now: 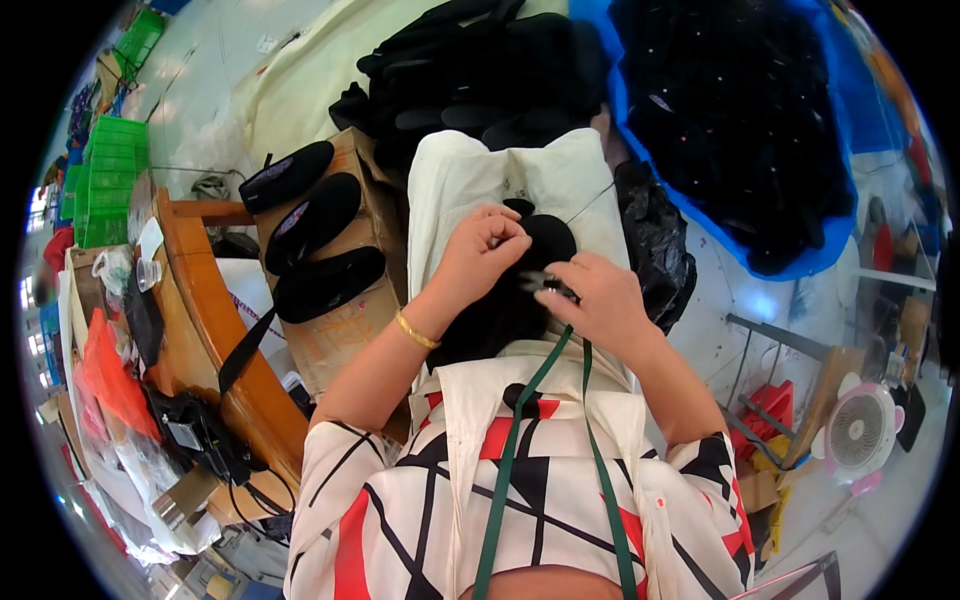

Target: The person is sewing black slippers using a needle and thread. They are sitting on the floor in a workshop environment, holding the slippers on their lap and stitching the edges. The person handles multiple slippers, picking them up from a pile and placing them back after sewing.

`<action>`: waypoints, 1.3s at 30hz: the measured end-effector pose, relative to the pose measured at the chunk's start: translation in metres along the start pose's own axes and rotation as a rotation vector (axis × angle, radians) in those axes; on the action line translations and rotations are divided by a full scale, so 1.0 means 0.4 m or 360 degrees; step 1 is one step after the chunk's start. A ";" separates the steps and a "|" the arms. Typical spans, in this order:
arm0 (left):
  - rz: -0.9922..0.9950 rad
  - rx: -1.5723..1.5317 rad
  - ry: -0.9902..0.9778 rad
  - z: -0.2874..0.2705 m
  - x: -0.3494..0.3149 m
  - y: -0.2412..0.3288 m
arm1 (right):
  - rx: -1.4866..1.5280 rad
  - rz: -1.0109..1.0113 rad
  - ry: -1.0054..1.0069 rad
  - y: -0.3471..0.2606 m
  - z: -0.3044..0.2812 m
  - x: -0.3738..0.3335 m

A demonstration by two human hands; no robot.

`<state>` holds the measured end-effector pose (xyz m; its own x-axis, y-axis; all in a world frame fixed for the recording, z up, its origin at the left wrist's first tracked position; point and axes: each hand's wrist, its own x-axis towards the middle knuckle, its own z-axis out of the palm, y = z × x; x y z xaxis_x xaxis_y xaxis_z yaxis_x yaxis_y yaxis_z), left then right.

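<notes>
A black cloth shoe (551,238) lies on the white cloth (447,172) over my lap, with more black fabric below it. My left hand (482,252) is closed in a pinch at the shoe's left edge; what sits between the fingertips is too small to make out. In my right hand (606,300) is a small pair of thread snips (538,283), blades pointing left toward the shoe. A green ribbon (520,410) runs down toward that hand. One thin thread stretches from the shoe to the upper right.
Three black shoes (315,215) rest on a cardboard box (330,345) beside a wooden chair (205,285) at left. Black shoes (480,70) are heaped ahead. A blue-lined container (630,120) of black pieces stands far right. A small fan (860,430) is at lower right.
</notes>
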<state>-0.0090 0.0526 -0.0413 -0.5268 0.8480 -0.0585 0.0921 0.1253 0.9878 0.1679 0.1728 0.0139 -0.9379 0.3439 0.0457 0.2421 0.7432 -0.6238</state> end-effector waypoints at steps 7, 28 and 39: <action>0.0300 0.0390 -0.0561 -0.009 -0.064 0.063 | 0.1436 0.1056 -0.0003 0.085 0.022 0.011; -0.0327 0.0847 -0.0277 0.034 -0.129 0.093 | 0.2024 0.0661 0.0972 0.261 -0.075 -0.007; 0.0150 0.0920 -0.0310 -0.020 -0.158 0.181 | 0.1499 0.0703 -0.0159 0.086 0.028 0.069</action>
<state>0.0242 0.0039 0.0349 -0.3351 0.9406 -0.0539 0.6026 0.2579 0.7552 0.1475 0.2015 -0.0151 -0.8398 0.3951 -0.3722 0.3168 -0.2000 -0.9272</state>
